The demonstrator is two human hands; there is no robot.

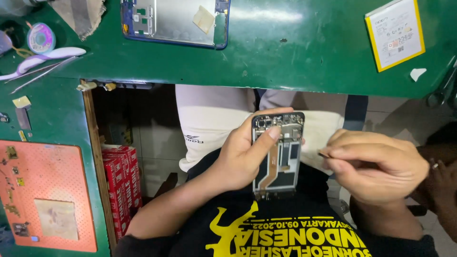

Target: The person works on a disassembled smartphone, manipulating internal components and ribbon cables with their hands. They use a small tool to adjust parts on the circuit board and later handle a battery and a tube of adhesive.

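Your left hand point(243, 159) grips an opened phone point(278, 152) over your lap, below the green bench point(295, 52), thumb pressed near its top edge. Your right hand point(376, 164) is closed in a pinch beside the phone's right edge, holding something small and thin between the fingertips; what it is cannot be made out. The phone's back is already off, with its inner frame, an orange flex strip and dark boards exposed, so disassembly looks well along. A back cover point(176, 21) lies on the bench above, and a battery point(395, 33) rests well apart to the right. Small parts sit on the orange mat point(45, 190). Tweezers point(40, 59) lie untouched at the left.
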